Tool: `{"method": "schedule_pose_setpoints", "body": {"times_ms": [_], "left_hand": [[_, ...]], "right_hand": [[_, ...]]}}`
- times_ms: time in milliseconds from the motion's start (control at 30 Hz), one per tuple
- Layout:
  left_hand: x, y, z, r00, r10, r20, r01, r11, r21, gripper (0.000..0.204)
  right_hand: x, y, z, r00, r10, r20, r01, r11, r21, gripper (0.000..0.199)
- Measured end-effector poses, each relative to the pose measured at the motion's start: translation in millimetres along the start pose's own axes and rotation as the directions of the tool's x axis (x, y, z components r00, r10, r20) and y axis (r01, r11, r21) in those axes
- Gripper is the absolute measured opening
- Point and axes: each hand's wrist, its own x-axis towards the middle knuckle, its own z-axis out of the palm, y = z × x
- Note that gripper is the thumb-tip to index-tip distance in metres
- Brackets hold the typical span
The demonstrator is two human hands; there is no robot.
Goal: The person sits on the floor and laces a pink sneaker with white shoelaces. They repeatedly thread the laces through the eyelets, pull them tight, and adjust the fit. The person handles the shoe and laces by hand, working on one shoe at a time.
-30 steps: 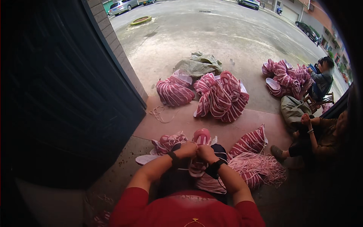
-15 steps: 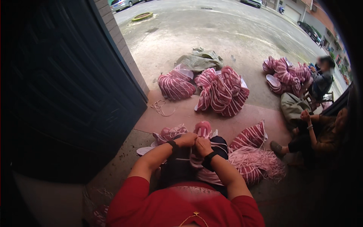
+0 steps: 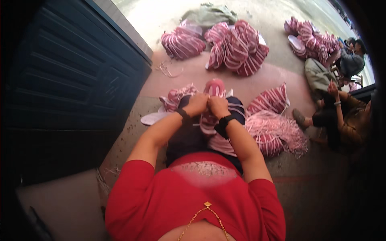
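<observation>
A pink-red piece with white stripes, which looks like a shoe upper (image 3: 215, 87), stands up between my knees, just beyond my hands. My left hand (image 3: 197, 104) and my right hand (image 3: 218, 107) meet in front of it, fingers closed and nearly touching. Whatever they pinch is too small to make out. Below the hands, more of the striped material (image 3: 208, 124) shows between the wrists. Beside my right leg lies a pile of loose pale pink laces (image 3: 267, 126) on top of striped uppers. Another striped bundle (image 3: 181, 96) lies by my left knee.
A dark blue panelled door (image 3: 72, 76) stands at the left. Large striped bundles (image 3: 237, 48) and a grey-green sack (image 3: 209, 15) lie farther out. At the right a seated person (image 3: 350, 116) holds hands up; another person (image 3: 352, 60) sits beyond, beside more bundles (image 3: 311, 40).
The view has tilted downward, so the whole scene sits higher and more of my red shirt shows. My hands remain together at the same piece.
</observation>
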Motion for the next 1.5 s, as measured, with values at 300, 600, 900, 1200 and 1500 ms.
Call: {"method": "schedule_pose_setpoints", "body": {"times_ms": [300,600,900,1200,1500], "left_hand": [[10.1,-25.7,-8.5,0.975,0.165,0.148,-0.141,0.977,-0.158,0.029],[-4.6,-15.9,-17.4,0.990,0.112,-0.086,-0.130,0.959,-0.250,0.026],[-34.9,53.0,-66.9,0.957,0.283,0.070,-0.229,0.879,-0.418,0.018],[-32.0,88.7,-95.7,0.957,-0.251,0.146,0.214,0.271,-0.938,0.018],[-45.7,80.2,-81.9,0.913,-0.376,0.161,0.252,0.209,-0.945,0.018]], "right_hand": [[-4.3,2.8,-3.9,0.998,-0.064,-0.003,0.064,0.998,0.012,0.019],[2.0,-1.9,-6.2,0.995,0.054,0.085,-0.060,0.995,0.074,0.024],[-82.8,32.0,-87.8,0.907,-0.008,0.420,-0.416,0.131,0.900,0.021],[-55.3,13.4,-71.7,0.907,0.187,0.377,-0.317,-0.284,0.905,0.020],[-43.9,-12.4,-69.7,0.955,0.138,0.264,-0.254,-0.082,0.964,0.029]]}}
